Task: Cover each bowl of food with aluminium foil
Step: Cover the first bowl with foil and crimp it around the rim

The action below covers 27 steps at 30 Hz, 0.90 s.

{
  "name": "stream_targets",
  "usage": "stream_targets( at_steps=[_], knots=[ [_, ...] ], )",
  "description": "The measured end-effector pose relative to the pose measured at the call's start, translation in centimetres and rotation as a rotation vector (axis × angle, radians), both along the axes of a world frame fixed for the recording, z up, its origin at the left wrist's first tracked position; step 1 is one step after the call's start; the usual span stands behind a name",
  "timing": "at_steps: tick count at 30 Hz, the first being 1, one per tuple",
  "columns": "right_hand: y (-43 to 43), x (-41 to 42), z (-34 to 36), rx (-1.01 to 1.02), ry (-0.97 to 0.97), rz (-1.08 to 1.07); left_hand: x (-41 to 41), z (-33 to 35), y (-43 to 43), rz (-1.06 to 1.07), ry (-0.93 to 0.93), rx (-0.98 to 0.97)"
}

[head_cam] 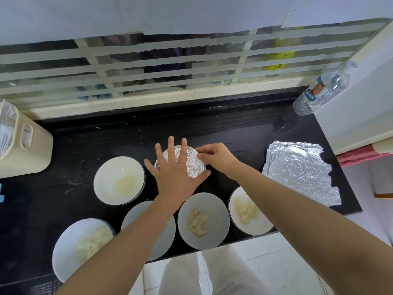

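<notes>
Worktop [70,145], black and polished, with a cream plastic tub [36,152] parked at its far left, out of the way. Next come white ceramic bowls of pale mash, all uncovered and queued along the near edge: the corner bowl [68,237], the back-left bowl [114,169], and the bowl under the left forearm [165,239].

Now the action. The left hand [174,179] lies flat, fingers straight and spread, pressing a crinkled silver foil sheet [193,165] onto the bowl at the back of the group. That bowl itself is hidden under the wrap. The pressure looks meant to pin the sheet so it cannot slide.

Just right of it, the right hand [219,158] pinches the foil at the far rim with curled fingers, apparently folding the edge down. Two more open bowls wait their turn, the centre bowl [217,235] and the right-hand bowl [255,226].

A stack of torn silver foil sheets [302,173] lies near the right arm, handy for the next cover. Far right, a clear plastic water bottle [321,92] sits in the back corner.
</notes>
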State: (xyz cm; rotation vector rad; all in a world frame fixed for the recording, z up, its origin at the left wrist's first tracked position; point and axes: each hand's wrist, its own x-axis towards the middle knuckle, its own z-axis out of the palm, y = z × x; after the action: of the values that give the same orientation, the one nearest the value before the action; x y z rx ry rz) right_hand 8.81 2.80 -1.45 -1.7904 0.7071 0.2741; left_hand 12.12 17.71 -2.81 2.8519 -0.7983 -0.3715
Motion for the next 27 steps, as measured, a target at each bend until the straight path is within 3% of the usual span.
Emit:
stream_targets(
  at_steps=[4, 9, 17, 27],
  knots=[
    [-0.1, -0.2, -0.4, 0.023, -0.026, -0.028, 0.6, -1.4, 0.4, -0.151, -0.095, -0.042],
    [-0.7, -1.5, -1.3, 0.215, -0.027, -0.098, 0.7, -1.9, 0.6, -0.164, -0.167, -0.034],
    [-1.0, -1.7, -1.9, 0.01, 0.025, -0.09, 0.7, -2.1, 0.5, -0.162, -0.2, -0.038],
    [-1.3, -0.3, -1.7, -0.009, 0.142, -0.067, 0.6, -2.2, 0.6, -0.165, -0.216, -0.035]
  ],
)
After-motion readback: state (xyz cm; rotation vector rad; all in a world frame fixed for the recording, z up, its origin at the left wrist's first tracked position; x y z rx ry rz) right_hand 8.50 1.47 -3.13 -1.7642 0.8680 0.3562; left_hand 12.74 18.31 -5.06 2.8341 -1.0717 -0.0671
